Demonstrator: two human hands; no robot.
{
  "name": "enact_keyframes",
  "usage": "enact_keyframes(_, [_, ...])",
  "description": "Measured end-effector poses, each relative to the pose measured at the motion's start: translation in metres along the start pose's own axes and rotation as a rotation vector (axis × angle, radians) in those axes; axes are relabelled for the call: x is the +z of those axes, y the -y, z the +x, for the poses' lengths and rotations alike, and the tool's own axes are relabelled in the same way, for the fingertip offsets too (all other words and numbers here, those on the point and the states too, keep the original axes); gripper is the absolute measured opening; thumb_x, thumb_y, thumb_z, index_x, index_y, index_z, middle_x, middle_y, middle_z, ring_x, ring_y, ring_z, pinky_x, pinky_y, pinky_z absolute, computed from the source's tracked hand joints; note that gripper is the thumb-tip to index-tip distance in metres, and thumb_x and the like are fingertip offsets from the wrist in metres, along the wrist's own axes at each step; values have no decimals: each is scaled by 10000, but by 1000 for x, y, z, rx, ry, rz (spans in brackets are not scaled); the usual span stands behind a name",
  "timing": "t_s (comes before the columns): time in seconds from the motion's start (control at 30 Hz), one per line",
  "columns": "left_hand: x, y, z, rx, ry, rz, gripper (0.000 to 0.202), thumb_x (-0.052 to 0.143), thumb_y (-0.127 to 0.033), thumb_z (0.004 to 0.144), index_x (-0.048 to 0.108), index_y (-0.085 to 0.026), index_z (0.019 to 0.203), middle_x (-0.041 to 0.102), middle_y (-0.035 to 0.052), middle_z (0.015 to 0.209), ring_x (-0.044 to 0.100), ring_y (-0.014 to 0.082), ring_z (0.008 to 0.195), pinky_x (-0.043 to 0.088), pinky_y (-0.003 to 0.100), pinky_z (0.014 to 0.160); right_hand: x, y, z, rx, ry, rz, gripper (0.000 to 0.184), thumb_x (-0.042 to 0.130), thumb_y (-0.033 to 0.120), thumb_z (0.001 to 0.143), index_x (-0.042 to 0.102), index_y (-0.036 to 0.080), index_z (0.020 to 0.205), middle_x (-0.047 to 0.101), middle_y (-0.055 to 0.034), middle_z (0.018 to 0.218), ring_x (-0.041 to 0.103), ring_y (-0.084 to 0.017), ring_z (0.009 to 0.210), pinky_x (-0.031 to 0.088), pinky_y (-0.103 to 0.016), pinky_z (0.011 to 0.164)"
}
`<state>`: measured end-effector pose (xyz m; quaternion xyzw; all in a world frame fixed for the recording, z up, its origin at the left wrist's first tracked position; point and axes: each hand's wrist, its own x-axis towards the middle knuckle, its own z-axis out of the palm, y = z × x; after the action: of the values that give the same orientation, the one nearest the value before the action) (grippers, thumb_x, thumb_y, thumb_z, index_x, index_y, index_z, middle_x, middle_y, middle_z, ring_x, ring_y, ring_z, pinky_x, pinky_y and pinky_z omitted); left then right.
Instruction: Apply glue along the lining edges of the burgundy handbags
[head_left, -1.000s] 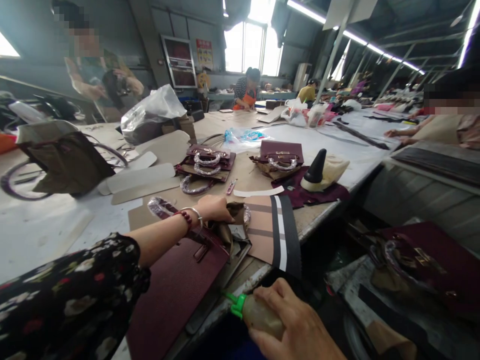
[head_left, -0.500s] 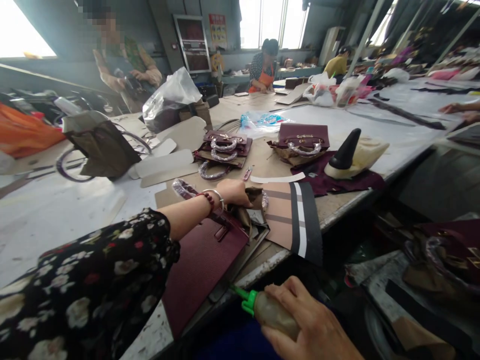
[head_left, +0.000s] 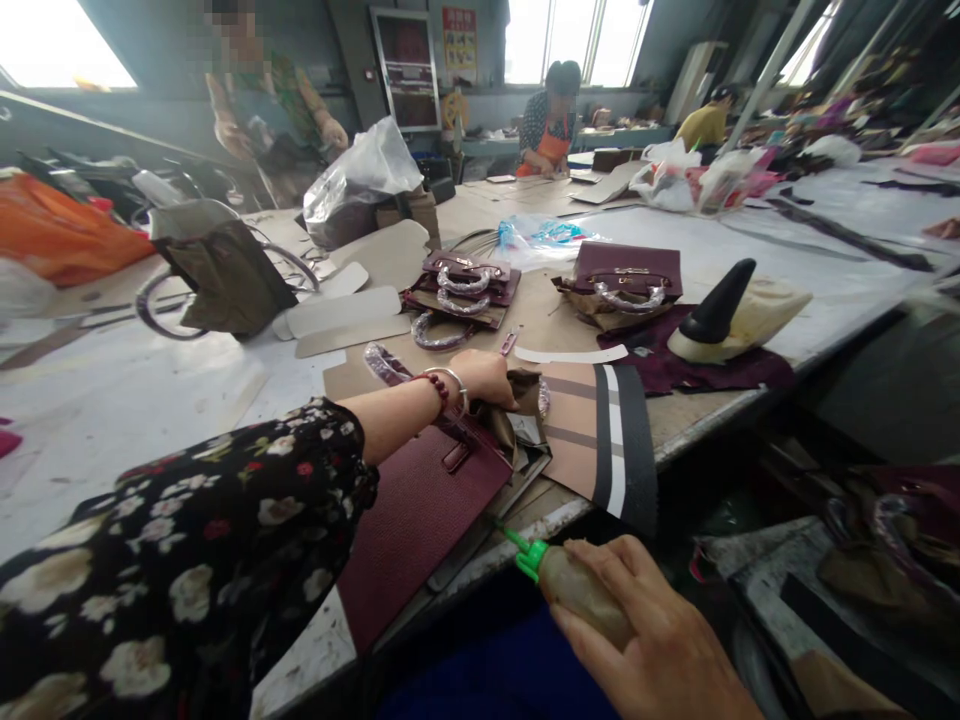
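At five o'clock the right hand (head_left: 637,610) is curled round a squeeze bottle (head_left: 581,592), its long axis running from four to ten, green nozzle (head_left: 531,558) toward ten, near the table edge; whether its tip touches anything is unclear. At seven o'clock lies a burgundy bag (head_left: 427,520), its large panel's length running from seven to one. Near centre the left hand (head_left: 491,378) is bent closed over the bag's lining, fingertips hidden. A striped panel (head_left: 570,425) lies at three from that hand. Against half a second ago, the bottle has slid toward one o'clock along the bag's side; the left hand's grip looks unchanged.
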<state>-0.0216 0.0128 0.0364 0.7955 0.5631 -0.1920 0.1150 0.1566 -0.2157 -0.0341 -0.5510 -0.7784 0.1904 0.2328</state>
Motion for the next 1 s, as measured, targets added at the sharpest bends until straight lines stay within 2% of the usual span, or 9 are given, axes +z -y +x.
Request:
enact_keyframes(0.13, [2,0,1,-16,-14,-8,720,624,-631,627,622,-120,1135,672,153,1038,624,292,952,487,308,791,-6,-9,4,35,-78,-82,299,549,328,862,551,256,1152,573,-61,972,660,-200,773,573,-310,745])
enact_keyframes(0.3, [3,1,3,-15,-22,-24,720,634,-640,609,623,-148,1135,671,140,1056,622,291,966,490,309,801,-5,-6,0,-31,-11,-18,313,564,278,842,539,267,1154,570,-24,928,665,-162,732,583,-244,669])
enact_keyframes(0.47, [3,1,2,-13,-17,-26,716,628,-646,615,628,-148,1129,668,142,1067,619,296,985,490,313,814,-7,-13,0,-2,-54,-127,335,539,328,872,510,253,1198,577,-73,998,666,-206,796,584,-304,716])
enact_keyframes(0.6, [5,1,4,-12,-16,-27,719,636,-639,613,628,-137,1128,669,149,1062,622,306,978,497,324,802,-6,-8,-1,-54,-12,-90,322,545,293,868,508,253,1185,571,-49,948,665,-171,768,586,-246,688])
enact_keyframes(0.7, [6,2,5,-4,-26,-27,704,632,-635,618,632,-143,1122,672,146,1061,624,301,975,497,318,799,-5,-5,1,-86,-79,-86,312,543,300,860,518,243,1166,573,-40,912,665,-163,738,587,-230,657])
enact_keyframes(0.8, [6,2,4,1,-38,-25,682,625,-631,626,639,-152,1111,672,140,1065,621,299,986,494,309,804,-6,-10,5,-46,-177,-165,282,493,349,890,548,229,1139,582,-65,928,665,-188,737,589,-285,705])
enact_keyframes(0.87, [6,1,3,-5,-38,-25,683,628,-624,623,638,-148,1112,673,144,1060,623,301,983,497,310,799,-4,-13,4,-43,-153,-176,286,499,348,892,546,227,1147,579,-69,945,663,-187,741,587,-289,720])
enact_keyframes(1.0, [6,1,2,-8,-36,-28,708,636,-624,616,626,-140,1132,679,146,1035,627,296,972,496,310,802,4,-8,-3,-124,-38,-87,358,569,267,838,500,243,1188,571,-41,933,663,-157,741,583,-218,648])
